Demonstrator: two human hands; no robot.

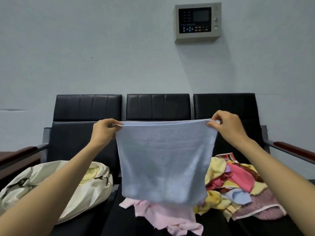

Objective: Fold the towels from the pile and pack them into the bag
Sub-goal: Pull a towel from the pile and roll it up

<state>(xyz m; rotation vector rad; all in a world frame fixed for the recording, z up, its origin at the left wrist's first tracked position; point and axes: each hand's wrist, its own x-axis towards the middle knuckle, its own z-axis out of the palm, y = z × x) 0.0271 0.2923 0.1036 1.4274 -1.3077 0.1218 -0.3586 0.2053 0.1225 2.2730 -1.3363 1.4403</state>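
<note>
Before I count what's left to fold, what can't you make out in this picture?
Head view:
Inside the white bag: hidden by its folds and the left forearm.
Part of the towel pile: behind the held blue towel.
Pink towel: cut by the bottom edge.
Wall panel labels: too small.

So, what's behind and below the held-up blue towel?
Below the blue towel, a pink towel lies on the bench; its upper part is hidden. The pile shows at its right edge. The bench's middle seat behind is covered.

The blue towel [164, 160] looks soft matt terry cloth, the seats [88, 106] glossy black leatherette, the armrests [293, 148] polished wood
</note>
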